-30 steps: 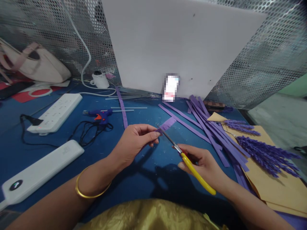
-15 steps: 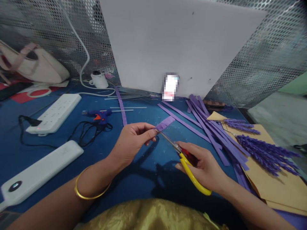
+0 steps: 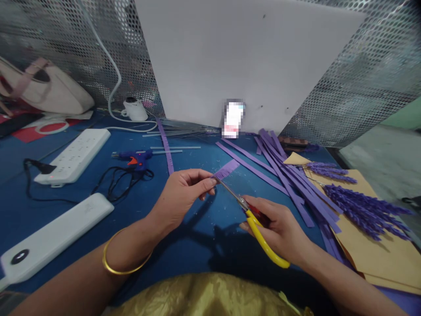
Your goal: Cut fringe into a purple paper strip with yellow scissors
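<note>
Between thumb and fingers my left hand [image 3: 189, 191] pinches a short purple paper strip [image 3: 227, 170] that has fine slits along it. My right hand [image 3: 278, 224] grips a pair of scissors [image 3: 263, 239] with yellow handles. Their blades point up and left and meet the strip's lower edge at my left fingertips; the tips are partly hidden there. Several long purple strips [image 3: 279, 171] lie fanned out to the right. A narrow purple strip [image 3: 166, 149] with a notched edge lies beyond my left hand.
On the left are a blue glue gun [image 3: 140, 159] with a coiled black cord, a white power strip [image 3: 77, 156] and a long white device [image 3: 59, 239]. Purple flower stems [image 3: 362, 210] rest on brown paper [image 3: 388, 259] at right. A phone [image 3: 233, 118] leans on a white board [image 3: 250, 57].
Almost nothing differs. Both hands, the strip and the scissors keep nearly the same place, and the whole view has shifted very slightly.
</note>
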`<state>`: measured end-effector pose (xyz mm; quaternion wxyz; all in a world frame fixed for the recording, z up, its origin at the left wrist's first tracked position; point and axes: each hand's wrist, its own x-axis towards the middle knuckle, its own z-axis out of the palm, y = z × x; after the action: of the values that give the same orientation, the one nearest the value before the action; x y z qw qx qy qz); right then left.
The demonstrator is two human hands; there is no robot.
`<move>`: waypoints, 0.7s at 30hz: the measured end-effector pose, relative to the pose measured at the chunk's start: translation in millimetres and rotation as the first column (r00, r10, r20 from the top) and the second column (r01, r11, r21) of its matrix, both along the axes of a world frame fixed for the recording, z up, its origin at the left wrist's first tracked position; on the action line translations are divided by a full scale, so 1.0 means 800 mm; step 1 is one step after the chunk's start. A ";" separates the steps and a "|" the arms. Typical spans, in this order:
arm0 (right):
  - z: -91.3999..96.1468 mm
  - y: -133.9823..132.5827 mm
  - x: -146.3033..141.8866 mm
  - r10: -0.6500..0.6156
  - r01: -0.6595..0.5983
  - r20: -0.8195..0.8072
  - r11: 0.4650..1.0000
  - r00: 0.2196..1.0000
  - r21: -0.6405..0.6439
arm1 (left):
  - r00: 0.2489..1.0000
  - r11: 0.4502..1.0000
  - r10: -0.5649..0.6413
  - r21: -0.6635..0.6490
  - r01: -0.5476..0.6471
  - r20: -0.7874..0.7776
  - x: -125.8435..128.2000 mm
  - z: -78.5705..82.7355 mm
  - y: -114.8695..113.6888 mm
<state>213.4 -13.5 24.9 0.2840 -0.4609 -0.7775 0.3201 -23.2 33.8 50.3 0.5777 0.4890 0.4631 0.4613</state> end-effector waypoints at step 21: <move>-0.006 0.001 0.002 -0.001 -0.004 -0.056 0.997 0.998 -0.079 | 0.998 0.999 -0.038 -0.031 0.040 0.056 0.000 -0.001 0.001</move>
<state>215.0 -12.6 20.2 0.2869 -0.4621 -0.7563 0.3635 -23.1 34.4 49.2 0.6070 0.4756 0.4444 0.4559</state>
